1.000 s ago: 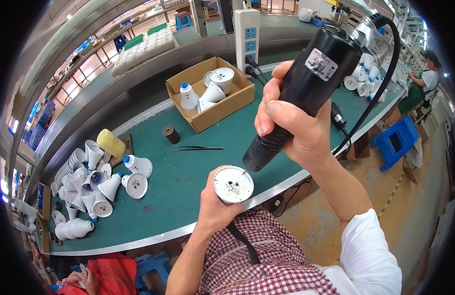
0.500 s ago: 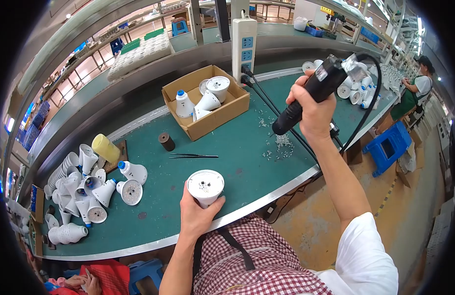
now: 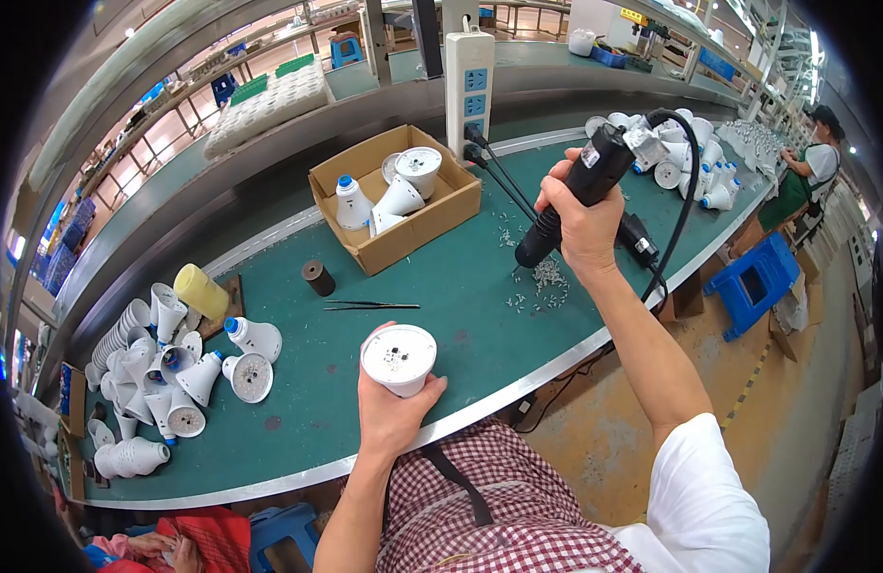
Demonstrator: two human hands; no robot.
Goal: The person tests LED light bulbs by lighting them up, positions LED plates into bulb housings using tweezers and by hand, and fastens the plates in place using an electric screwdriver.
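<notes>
My left hand is wrapped round a white cone-shaped lamp housing, its round face with small dark parts turned up, near the table's front edge. In my right hand is a black electric screwdriver, tilted, with its tip pointing down at the left edge of a scatter of small screws. Whether the tip touches a screw is too small to tell. Black tweezers lie on the green table behind the housing, close to a dark brown cylinder.
A cardboard box holds several lamp housings. More housings are heaped at left by a yellow cylinder, others at far right. A power strip stands behind. Co-workers sit at right and lower left.
My right hand has moved down and left with the screwdriver, bringing its tip lower toward the screws. My left hand still holds the lamp housing in nearly the same place.
</notes>
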